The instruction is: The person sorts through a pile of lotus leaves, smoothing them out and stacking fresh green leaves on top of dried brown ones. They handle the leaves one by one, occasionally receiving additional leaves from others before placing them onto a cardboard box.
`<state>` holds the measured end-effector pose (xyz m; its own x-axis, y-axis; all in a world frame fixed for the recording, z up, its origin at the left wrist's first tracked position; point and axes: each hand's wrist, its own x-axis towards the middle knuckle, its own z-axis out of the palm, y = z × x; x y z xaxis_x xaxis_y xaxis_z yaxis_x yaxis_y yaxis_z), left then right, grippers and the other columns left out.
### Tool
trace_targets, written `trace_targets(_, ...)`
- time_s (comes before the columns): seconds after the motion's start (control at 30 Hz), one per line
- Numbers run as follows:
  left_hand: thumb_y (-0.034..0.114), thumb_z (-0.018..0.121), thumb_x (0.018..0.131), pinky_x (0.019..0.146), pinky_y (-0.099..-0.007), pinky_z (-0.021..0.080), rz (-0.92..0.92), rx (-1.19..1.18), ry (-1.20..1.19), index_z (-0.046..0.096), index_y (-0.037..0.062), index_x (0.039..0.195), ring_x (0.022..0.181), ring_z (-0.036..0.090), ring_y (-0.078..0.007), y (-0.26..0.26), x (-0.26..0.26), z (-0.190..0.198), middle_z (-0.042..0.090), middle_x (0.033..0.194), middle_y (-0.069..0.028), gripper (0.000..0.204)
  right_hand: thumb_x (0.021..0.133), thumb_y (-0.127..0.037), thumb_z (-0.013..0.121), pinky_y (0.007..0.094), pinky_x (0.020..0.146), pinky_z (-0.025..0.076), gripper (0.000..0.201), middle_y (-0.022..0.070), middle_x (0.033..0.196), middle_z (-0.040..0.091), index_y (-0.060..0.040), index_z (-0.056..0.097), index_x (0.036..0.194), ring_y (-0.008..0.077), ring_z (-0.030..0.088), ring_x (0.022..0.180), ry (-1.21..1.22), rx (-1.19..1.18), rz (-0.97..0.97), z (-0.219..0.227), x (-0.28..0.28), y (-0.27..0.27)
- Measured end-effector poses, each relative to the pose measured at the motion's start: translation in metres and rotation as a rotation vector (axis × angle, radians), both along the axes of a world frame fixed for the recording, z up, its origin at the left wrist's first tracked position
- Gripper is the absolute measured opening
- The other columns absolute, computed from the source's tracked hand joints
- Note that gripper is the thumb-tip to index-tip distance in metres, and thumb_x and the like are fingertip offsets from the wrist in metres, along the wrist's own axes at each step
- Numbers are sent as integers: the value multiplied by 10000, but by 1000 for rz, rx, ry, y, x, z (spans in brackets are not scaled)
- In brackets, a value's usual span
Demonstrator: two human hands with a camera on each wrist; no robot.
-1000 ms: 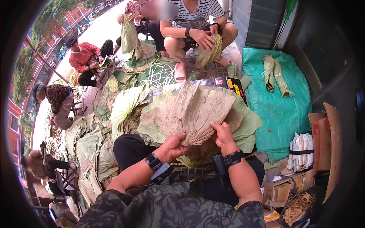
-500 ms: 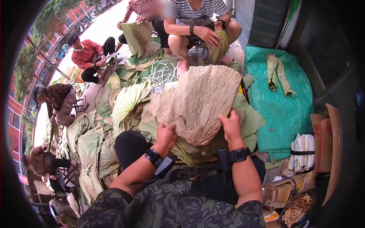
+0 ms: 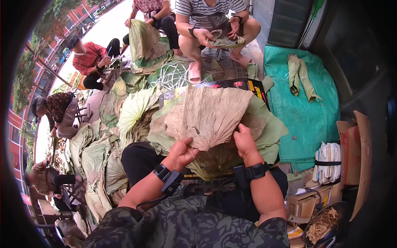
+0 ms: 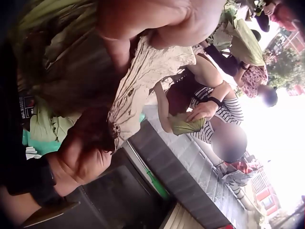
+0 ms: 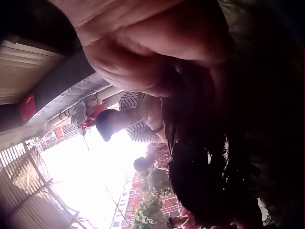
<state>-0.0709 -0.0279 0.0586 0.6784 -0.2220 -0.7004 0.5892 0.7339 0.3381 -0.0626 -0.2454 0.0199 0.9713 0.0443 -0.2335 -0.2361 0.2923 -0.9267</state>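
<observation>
"What have those hands got?"

"A dried leaf [image 3: 213,111] (pale, wrinkled all over), spread above the greener leaves [image 3: 271,130]. The left hand [image 3: 182,154] pinches its left edge near the base; the right hand [image 3: 245,143] holds the right edge."

"Narrow grips?"

"Narrow, both. Under the right one it's too dark to be sure exactly how it closes."

Head view overlooks the hands [image 3: 182,154]; wrist views nearer.
</observation>
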Motion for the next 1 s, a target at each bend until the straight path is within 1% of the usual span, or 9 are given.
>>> trace_targets(0.1,77,295,934,915,-455,455,49,-43,18,325,-59,1245,1108,485,-343,-1,-4,-6,460,1219,-217,341,892,-189,437,413,629,544,395,144,1044,575,-123,333,1268,290,637,783,334,67,118,58,-9,10)
trace_targets(0.3,79,295,936,889,-422,480,-51,22,-40,346,-58,1228,1055,530,-313,10,-8,-22,489,1190,-200,327,878,-193,516,440,686,513,477,81,936,561,-156,303,1303,253,608,826,114,712,-60,57,-4,24)
trace_targets(0.43,90,308,939,884,-417,482,-154,209,-87,379,-49,1211,1056,533,-302,10,-12,-12,501,1179,-192,314,835,-90,553,352,648,502,485,48,935,563,-110,366,1282,179,578,776,26,634,-237,25,7,13)
trace_targets(0.53,174,399,930,844,-390,501,-182,226,-133,451,-6,1163,997,569,-287,12,-14,-8,558,1116,-161,299,787,-14,568,266,601,470,391,39,918,588,-29,500,1172,101,537,688,20,273,-324,22,9,-1)
trace_targets(0.6,198,440,923,864,-422,485,57,70,-56,436,9,1199,1021,552,-300,13,-7,0,530,1163,-147,335,759,-27,587,227,571,444,225,-2,834,575,26,611,976,62,514,662,-195,-190,-470,33,-2,-9)
trace_targets(0.73,200,491,897,863,-449,471,125,122,-77,459,37,1169,996,562,-285,25,10,-21,564,1106,-103,319,729,-35,619,231,598,450,212,42,779,613,34,627,929,77,519,641,-280,-687,-461,36,-23,-30)
trace_targets(0.8,180,516,881,802,-430,493,142,299,-93,479,54,1112,929,583,-261,19,1,-12,575,1061,-92,265,697,-89,638,301,626,476,232,101,768,639,24,635,899,175,585,649,-274,-826,-441,33,-31,-38)
trace_targets(0.87,174,547,865,743,-397,505,107,600,-213,487,73,1063,870,590,-234,14,-10,5,579,1011,-83,230,688,-162,622,390,647,482,223,167,789,631,-9,638,849,307,607,709,-200,-1328,-136,36,-38,-44)
trace_targets(1.0,172,564,858,641,-338,508,47,594,-42,490,81,1024,829,593,-220,39,-30,-16,578,977,-85,203,698,-198,587,465,651,474,186,194,759,611,-21,622,744,378,588,730,-12,-1490,52,41,-40,-43)
